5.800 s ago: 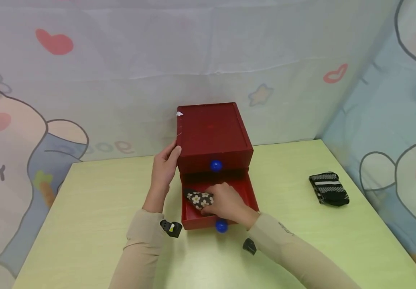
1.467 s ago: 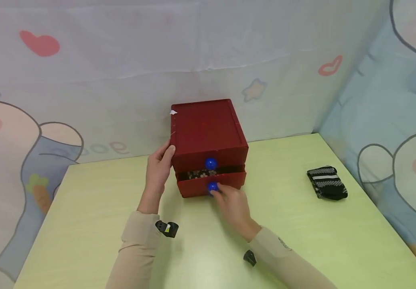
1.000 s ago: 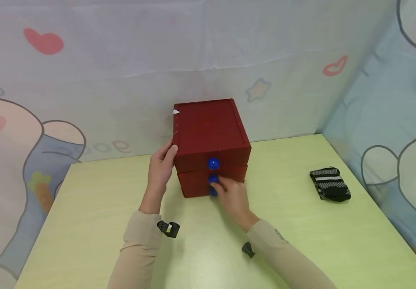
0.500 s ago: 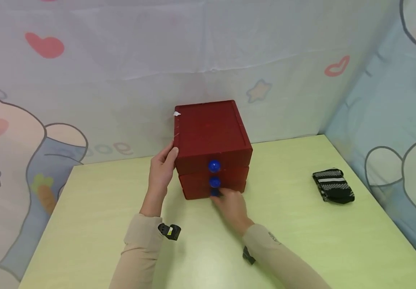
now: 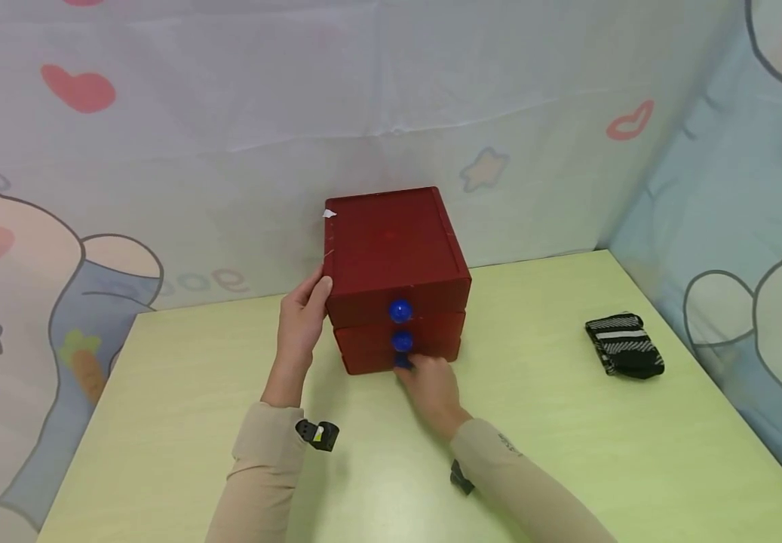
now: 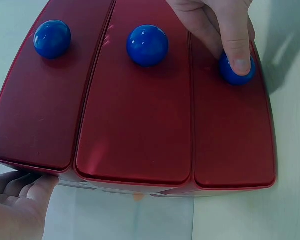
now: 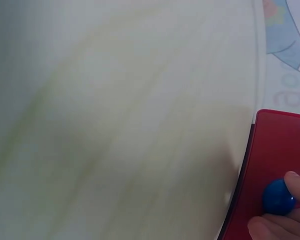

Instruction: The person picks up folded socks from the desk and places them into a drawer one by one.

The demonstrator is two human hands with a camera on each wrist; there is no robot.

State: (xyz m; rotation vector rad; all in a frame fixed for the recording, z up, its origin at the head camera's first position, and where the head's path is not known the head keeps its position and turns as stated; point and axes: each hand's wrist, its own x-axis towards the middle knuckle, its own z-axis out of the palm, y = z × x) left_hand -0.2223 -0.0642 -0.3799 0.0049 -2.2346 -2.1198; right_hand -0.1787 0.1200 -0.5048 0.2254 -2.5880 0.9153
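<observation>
A dark red cabinet (image 5: 391, 241) stands against the back backdrop with its three drawers pushed in, each with a round blue knob. My left hand (image 5: 300, 320) rests on the cabinet's left side, thumb near the top front corner. In the left wrist view, the fingers (image 6: 10, 185) of that hand lie along the side wall. Low at the front, my right hand (image 5: 433, 388) pinches the bottom knob (image 6: 234, 72) between thumb and fingers. Above it sit the middle knob (image 5: 402, 341) and the top knob (image 5: 400, 310), both untouched.
A folded black cloth with white stripes (image 5: 624, 347) lies on the right of the pale yellow-green table (image 5: 194, 392). Printed cartoon backdrops (image 5: 262, 188) close off the back and both sides.
Earlier my right hand was in the pulled-out middle drawer with a floral cloth. It has pushed that drawer in, hiding the cloth, and moved down to the bottom knob. The left hand stayed put.
</observation>
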